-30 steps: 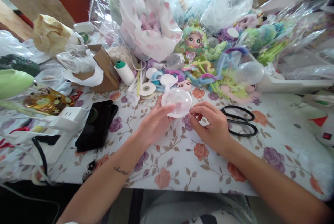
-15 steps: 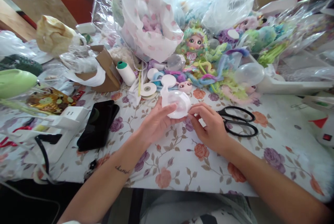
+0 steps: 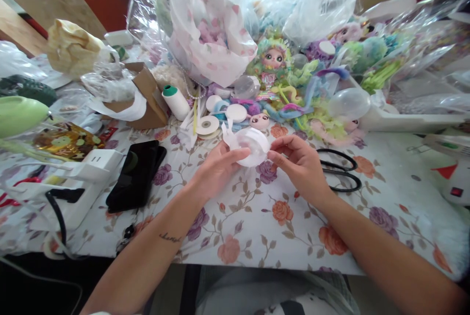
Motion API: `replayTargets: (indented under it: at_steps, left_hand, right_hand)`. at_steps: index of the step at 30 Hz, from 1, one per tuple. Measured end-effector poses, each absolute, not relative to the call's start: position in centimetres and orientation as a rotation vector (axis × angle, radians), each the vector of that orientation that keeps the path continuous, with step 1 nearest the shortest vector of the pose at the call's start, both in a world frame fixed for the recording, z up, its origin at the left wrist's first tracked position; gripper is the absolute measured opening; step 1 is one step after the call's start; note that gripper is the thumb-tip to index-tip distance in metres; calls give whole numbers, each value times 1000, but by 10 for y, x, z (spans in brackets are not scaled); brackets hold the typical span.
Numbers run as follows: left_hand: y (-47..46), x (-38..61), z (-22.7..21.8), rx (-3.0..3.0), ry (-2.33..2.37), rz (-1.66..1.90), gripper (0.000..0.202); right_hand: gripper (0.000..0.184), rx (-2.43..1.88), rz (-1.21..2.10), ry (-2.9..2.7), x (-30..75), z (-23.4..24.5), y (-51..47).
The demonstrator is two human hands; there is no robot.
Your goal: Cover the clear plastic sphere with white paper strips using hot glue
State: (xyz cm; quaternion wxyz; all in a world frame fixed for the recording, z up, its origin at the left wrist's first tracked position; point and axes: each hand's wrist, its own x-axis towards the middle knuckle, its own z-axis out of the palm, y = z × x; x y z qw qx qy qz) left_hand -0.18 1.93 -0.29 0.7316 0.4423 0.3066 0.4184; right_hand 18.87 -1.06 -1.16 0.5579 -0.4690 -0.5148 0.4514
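Where the left hand (image 3: pixel 220 163) grips: near left side of the clear dome (image 3: pixel 254 147), thumb on top, held up over the flowered desk (image 3: pixel 249 217).
Where the right hand (image 3: pixel 298 162) pinches: the dome's right edge, fingertips together, seemingly on the white strip (image 3: pixel 226 133).
Just changed: the strip's loose end sticks out farther left than a second ago, and the right hand sits slightly higher; work along the edge looks unfinished.
Beside the right hand: black scissors (image 3: pixel 345 172), partly covered.
Beyond: ribbon roll (image 3: pixel 215 124), doll head (image 3: pixel 259 120), thread spool (image 3: pixel 177 103).

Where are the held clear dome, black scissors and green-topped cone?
Held clear dome (image 3: pixel 257 145): head view, its curved shell.
Black scissors (image 3: pixel 340 173): head view, lower handle loop.
Green-topped cone (image 3: pixel 177 103): head view, its white side.
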Motion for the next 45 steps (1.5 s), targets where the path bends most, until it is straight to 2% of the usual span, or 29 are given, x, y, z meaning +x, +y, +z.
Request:
replayTargets:
  at_steps: [4,8,14,19,23,27,29,32,36,38,41,45]
  left_hand:
    - [16,-4,3,1019,756,956,49]
    - [14,-4,6,1167,884,919,47]
    - [12,-3,6,1305,1142,898,65]
    - [10,-1,6,1425,1183,957,53]
    - [11,0,5,1412,1221,980,49]
    - [12,0,5,1369,1207,1077,47]
    - [13,-2,5,1378,1229,1138,52]
    - [15,-6,4,1320,1267,1218,71]
    - [20,-11,1,1127,1259,1123,80]
    - [24,-11,-1,1020,1176,1054,77]
    - [28,-9,-2,849,999,1084,61]
    - [29,-6,1,705,884,1028,37]
  right_hand:
    - [36,-1091,1097,-1168,192,-13,-7]
    - [42,-1182,1214,-1230,193,-12,-7]
    - [43,-1187,1353,-1239,189,-14,-12]
    - [37,-1206,1244,-1328,187,-20,-13]
    - [29,-1224,1007,-1453,186,-21,-16]
    - [5,-1112,469,-1715,183,-23,-23]
    - [8,-1003,293,-1860,182,-25,-25]
    - [15,-926,165,-1987,184,-22,-25]
    - [7,-1147,-19,-1788,215,-14,-26]
    - [9,-1463,-152,-1540,247,-15,-33]
    - [28,-1872,-184,-1171,306,-26,-53]
    - [35,-2007,-407,-1011,368,-40,-92]
